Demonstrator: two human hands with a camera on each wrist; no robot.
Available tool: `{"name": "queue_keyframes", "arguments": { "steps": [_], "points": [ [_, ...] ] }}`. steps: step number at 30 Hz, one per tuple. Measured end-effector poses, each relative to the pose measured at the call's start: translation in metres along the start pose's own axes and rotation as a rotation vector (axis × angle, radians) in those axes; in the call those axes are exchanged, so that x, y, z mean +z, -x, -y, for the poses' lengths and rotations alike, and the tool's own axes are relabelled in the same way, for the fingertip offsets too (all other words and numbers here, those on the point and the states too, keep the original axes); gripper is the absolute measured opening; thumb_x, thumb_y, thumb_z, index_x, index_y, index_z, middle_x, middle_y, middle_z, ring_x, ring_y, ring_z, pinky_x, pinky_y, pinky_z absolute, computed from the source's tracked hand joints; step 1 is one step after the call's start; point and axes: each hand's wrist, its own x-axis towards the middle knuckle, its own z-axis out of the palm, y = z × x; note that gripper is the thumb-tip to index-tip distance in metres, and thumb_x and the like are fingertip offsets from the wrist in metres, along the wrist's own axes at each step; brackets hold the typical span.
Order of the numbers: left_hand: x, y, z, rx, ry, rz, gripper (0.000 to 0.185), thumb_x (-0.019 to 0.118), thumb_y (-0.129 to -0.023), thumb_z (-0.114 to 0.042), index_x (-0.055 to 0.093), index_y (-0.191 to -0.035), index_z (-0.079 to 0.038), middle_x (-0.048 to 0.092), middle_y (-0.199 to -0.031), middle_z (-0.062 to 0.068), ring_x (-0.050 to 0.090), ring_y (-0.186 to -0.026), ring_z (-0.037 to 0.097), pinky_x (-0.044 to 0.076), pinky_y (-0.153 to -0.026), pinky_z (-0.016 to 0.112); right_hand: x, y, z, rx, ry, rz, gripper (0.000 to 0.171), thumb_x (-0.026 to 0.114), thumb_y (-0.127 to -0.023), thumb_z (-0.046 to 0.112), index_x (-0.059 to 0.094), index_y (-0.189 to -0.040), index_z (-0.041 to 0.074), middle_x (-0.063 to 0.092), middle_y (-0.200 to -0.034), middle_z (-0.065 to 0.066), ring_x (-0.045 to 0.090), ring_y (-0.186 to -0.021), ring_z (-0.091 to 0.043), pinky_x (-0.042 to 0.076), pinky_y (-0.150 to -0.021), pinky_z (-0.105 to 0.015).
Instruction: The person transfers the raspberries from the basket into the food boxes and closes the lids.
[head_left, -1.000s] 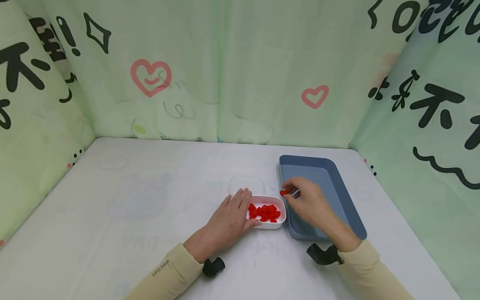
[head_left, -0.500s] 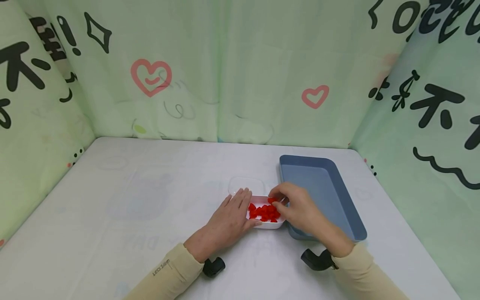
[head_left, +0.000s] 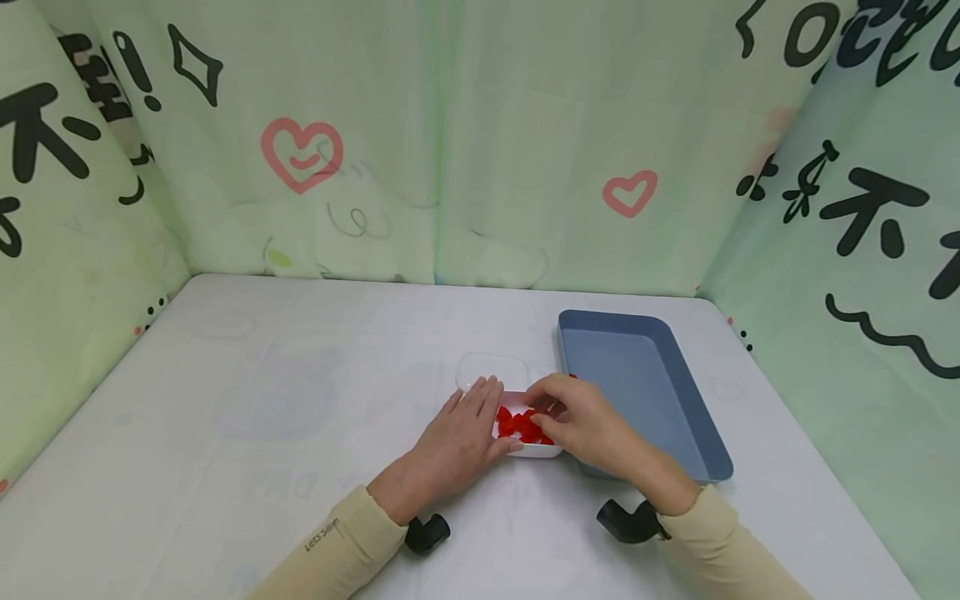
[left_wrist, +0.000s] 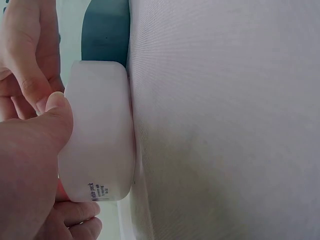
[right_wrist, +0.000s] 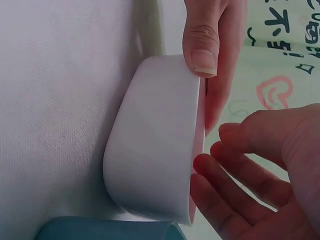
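Observation:
A small white container (head_left: pixel 542 451) (left_wrist: pixel 100 135) (right_wrist: pixel 155 140) holds several red pieces (head_left: pixel 516 425) near the table's front middle. My left hand (head_left: pixel 465 433) grips its left end, with the thumb (right_wrist: pixel 202 40) on the near wall and the fingers on the far side. Over the container's right half my right hand (head_left: pixel 573 421) reaches down among the red pieces. Its fingers (right_wrist: pixel 235 165) are loosely curved and apart at the rim, and I see no piece between them. A blue tray (head_left: pixel 645 392) (left_wrist: pixel 105 30) stands right next to the container.
A clear lid (head_left: pixel 491 369) lies flat just behind the container. A tiny red spot (head_left: pixel 573 377) shows at the tray's left edge behind my right hand. Green printed curtains wall the white table (head_left: pixel 262 400) on three sides.
My right hand carried a red piece from the tray's left edge leftward over the container and has lowered into it. The left hand and container stayed put.

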Motion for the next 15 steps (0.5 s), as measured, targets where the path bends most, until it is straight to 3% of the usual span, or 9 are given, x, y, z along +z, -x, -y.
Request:
{"name": "queue_keyframes", "arguments": {
  "steps": [15],
  "points": [
    [-0.0009, 0.0006, -0.0008, -0.011, 0.015, 0.017, 0.078, 0.052, -0.098, -0.052, 0.030, -0.154, -0.003, 0.036, -0.159, 0.012, 0.034, -0.148, 0.029, 0.035, -0.118, 0.048, -0.0057, 0.0003, -0.0101, -0.039, -0.032, -0.075, 0.021, 0.069, -0.086, -0.007, 0.069, -0.106, 0.002, 0.069, -0.102, -0.011, 0.066, -0.085, -0.016, 0.060, -0.077, -0.029]
  ]
}}
